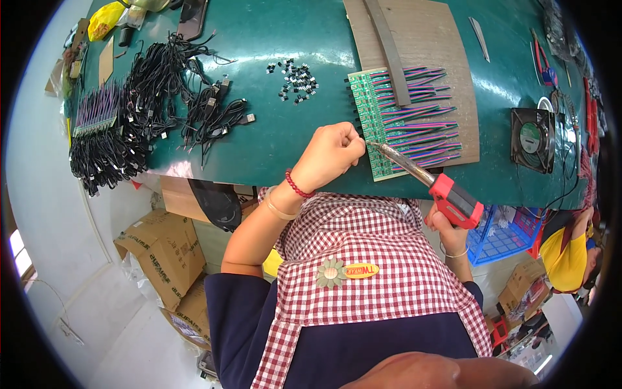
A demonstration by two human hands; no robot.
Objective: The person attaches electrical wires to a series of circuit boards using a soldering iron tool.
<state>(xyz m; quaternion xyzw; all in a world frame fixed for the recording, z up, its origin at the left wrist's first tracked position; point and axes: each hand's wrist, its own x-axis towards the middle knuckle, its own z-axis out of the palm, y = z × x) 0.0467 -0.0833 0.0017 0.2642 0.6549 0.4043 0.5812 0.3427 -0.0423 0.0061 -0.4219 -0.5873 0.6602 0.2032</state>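
Note:
My right hand (448, 232) grips a red and black soldering gun (457, 200), its metal barrel slanting up to the left. The tip is at the left part of a green circuit board panel (382, 165). Rows of striped pink, blue and black wires (421, 133) run out from the panel to the right. Beside the panel's left edge, my left hand (337, 150) is closed in a pinch, close to the tip; what lies between its fingertips is hidden. Small black parts (348, 97) line that edge higher up. A grey metal bar (389, 52) lies across the wires.
Panel and bar rest on a brown board (447, 78) on the green table (278, 117). Loose small black connectors (299, 81) lie left of it. Further left are black USB cables (162, 84) and a wired board stack (97, 123). At right stand a small fan (532, 139) and pliers (545, 68).

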